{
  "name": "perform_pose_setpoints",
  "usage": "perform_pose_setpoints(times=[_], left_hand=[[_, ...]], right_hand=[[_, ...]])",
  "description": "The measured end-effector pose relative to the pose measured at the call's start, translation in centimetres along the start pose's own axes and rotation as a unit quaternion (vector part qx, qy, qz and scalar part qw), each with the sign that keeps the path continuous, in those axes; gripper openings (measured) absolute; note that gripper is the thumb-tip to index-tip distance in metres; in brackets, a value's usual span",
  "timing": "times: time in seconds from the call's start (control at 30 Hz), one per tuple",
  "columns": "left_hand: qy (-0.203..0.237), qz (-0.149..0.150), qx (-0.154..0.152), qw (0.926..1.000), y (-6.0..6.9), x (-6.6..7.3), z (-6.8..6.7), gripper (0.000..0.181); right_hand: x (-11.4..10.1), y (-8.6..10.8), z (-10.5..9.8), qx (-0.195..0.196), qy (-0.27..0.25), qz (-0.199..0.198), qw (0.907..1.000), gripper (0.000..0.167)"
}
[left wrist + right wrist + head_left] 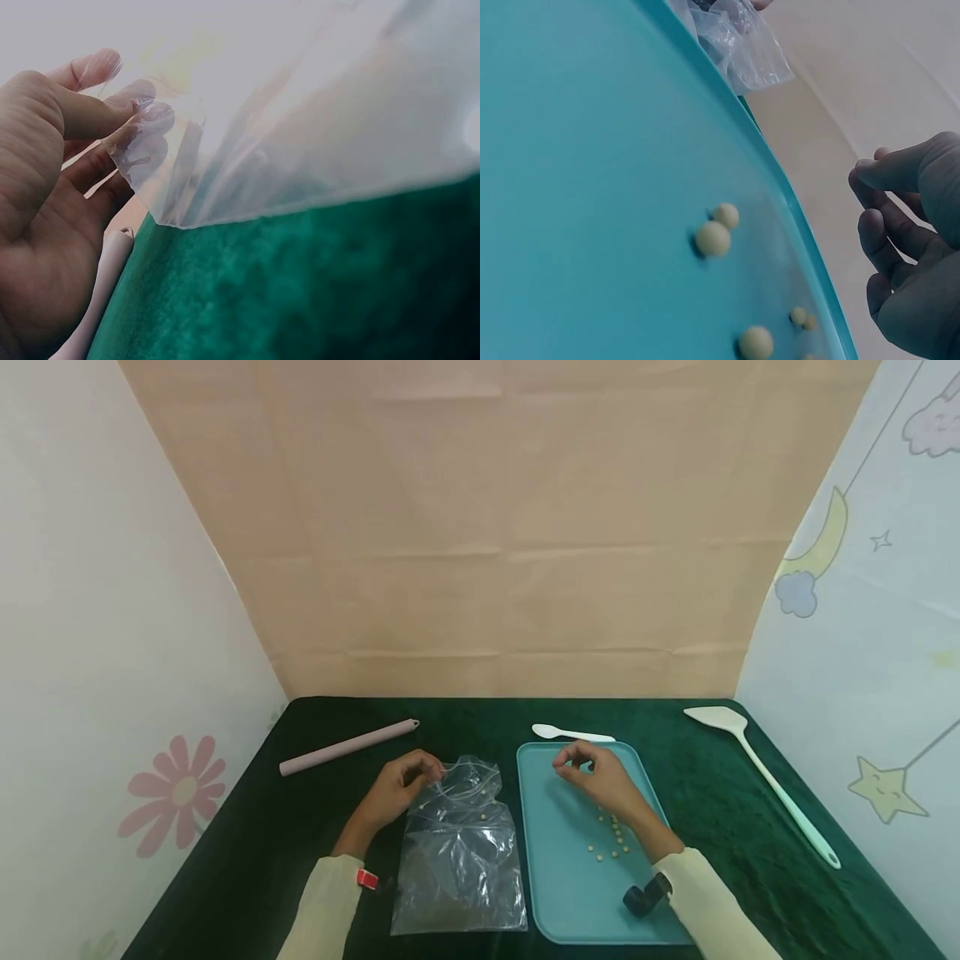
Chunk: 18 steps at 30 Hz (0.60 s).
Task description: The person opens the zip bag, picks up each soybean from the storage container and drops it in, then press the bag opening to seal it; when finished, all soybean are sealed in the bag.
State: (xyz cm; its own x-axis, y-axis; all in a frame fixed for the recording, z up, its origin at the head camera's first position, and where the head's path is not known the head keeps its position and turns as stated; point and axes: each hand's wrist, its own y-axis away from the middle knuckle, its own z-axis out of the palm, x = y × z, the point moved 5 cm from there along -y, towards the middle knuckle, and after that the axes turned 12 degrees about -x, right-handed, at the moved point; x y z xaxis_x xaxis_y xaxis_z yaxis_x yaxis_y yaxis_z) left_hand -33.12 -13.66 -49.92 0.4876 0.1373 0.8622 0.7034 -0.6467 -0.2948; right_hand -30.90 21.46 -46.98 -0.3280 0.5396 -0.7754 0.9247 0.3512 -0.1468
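A clear zip-top plastic bag [461, 877] lies in front of me, with a few small pale balls showing inside its upper part. My left hand [401, 785] pinches a corner of the bag's opening between thumb and fingers; in the left wrist view the clear film [225, 165] stretches away from that hand. Over the blue tray [558, 893], my right hand [603, 777] hovers with thumb and forefinger tips together. Whether something tiny sits between them is hidden. Below it, several small cream balls [712, 238] lie loose on the tray.
A pale pink rod [348, 747] with a hanging hole lies at the back left. Behind the tray is a small white spoon [573, 733]. To the right rests a long white-and-mint spatula [772, 781]. Dark green cloth [750, 860] covers the table, with walls on three sides.
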Motion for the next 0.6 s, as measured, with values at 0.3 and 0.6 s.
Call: perform_pose_setpoints(times=[0.3, 0.6], left_hand=[[0.0, -0.004, 0.004, 1.0, 0.1, -0.3, 0.0, 0.009], [-0.007, -0.001, 0.003, 1.0, 0.0, -0.1, 0.0, 0.008]], right_hand=[[0.6, 0.5, -0.6, 0.004, -0.016, 0.026, 0.9995, 0.006], [1.4, 1.1, -1.5, -0.004, -0.019, 0.007, 0.9998, 0.005]])
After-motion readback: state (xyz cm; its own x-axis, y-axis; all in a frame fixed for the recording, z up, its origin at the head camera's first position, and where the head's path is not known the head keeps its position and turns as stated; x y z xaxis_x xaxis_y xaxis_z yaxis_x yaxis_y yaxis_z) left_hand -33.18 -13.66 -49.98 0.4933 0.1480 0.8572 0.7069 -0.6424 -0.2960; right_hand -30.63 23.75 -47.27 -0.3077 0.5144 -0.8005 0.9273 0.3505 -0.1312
